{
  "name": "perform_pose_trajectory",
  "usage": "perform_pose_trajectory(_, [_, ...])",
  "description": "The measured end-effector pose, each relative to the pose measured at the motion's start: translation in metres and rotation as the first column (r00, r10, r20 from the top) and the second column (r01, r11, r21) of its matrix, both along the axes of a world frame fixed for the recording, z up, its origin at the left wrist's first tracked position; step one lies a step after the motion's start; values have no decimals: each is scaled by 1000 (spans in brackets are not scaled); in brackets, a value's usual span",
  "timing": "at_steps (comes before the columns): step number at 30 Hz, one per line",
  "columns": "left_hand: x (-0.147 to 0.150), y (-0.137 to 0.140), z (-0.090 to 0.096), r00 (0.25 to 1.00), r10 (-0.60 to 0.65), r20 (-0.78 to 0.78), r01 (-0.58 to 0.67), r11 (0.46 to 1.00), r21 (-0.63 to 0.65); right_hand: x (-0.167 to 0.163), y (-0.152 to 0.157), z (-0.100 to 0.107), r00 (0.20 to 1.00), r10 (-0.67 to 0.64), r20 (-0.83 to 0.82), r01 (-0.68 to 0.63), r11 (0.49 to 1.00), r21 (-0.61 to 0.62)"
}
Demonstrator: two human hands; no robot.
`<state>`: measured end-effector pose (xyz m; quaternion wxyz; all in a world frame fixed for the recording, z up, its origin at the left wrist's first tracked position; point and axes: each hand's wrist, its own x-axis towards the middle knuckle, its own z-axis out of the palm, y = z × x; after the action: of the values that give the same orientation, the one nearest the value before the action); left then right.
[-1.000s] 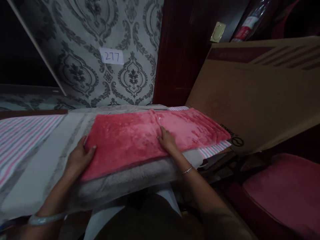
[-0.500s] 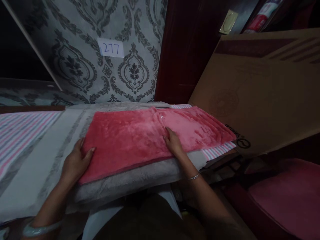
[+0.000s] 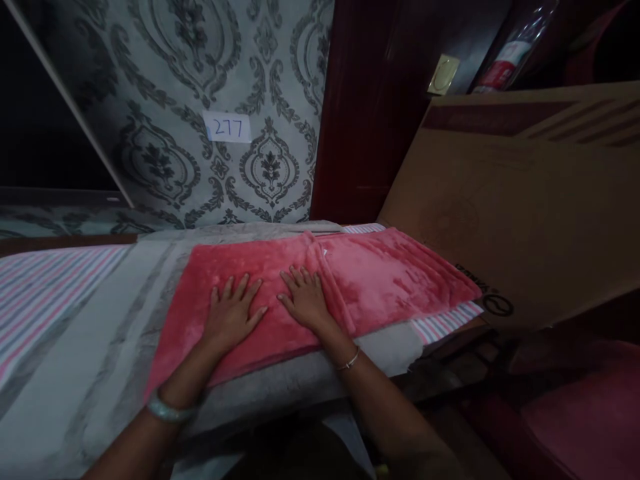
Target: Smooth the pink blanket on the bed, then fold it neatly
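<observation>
A pink plush blanket (image 3: 390,277) lies folded in flat layers, its left part overlapping the right part along a raised edge. My left hand (image 3: 233,313) rests flat on the left part with fingers spread. Close by, my right hand (image 3: 306,297) also presses palm-down, fingers apart, just left of the raised edge. Neither hand grips anything. Under the pink blanket is a grey plush blanket (image 3: 100,333) with darker stripes, spread over the surface. A striped cloth (image 3: 50,287) shows beneath at the far left and by the right end.
A large cardboard box (image 3: 540,200) stands at the right end. Behind are a patterned wall with a paper marked 277 (image 3: 227,127) and a dark red panel (image 3: 360,133). A dark screen (image 3: 45,113) is at left, a pink round seat (image 3: 590,413) at lower right.
My left hand has moved from the blanket's left edge inward onto its top. The right hand has left the raised edge, shifted left and flattened out. The view has tilted slightly upward.
</observation>
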<state>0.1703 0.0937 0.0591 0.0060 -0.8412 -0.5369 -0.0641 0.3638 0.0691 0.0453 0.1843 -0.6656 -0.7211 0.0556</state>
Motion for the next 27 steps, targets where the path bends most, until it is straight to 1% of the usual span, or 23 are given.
perform_pose_trajectory(3, [-4,-1,-8,1000,11,-23,-10,999,39,2,-1,-5,1000,-8,-11,8,1000,15])
perform_pose_trajectory(7, [-8,4,-9,999,12,-40,-10,998,66,3,-1,2,999,9,-36,-9,1000,13])
perform_pose_trajectory(9, [-8,7,-9,998,12,-60,-8,997,77,8,-1,6,999,8,-31,-8,1000,8])
perform_pose_trajectory(11, [-8,9,-9,997,12,-75,-5,996,89,20,-2,8,1000,-23,-11,23,1000,2])
perform_pose_trajectory(14, [-9,11,-8,997,2,-76,5,996,94,49,-7,9,993,-119,5,119,992,-27])
perform_pose_trajectory(16, [-10,12,-8,997,-7,-71,13,996,88,72,-14,7,981,-192,5,192,980,-55])
perform_pose_trajectory(18, [-11,14,-10,998,-15,-58,20,995,93,93,-24,3,972,-235,12,235,970,-61])
perform_pose_trajectory(20, [-12,17,-12,999,-28,-41,32,994,103,109,-35,-2,969,-245,19,245,969,-40])
perform_pose_trajectory(23, [-13,21,-16,999,-43,-9,44,991,125,125,-47,-13,968,-252,-3,252,968,-4])
perform_pose_trajectory(25, [-13,23,-17,998,-55,17,52,990,135,132,-51,-19,962,-266,-57,268,963,27])
perform_pose_trajectory(27, [-13,24,-17,998,-51,36,45,989,139,139,-52,-26,943,-290,-165,307,948,88])
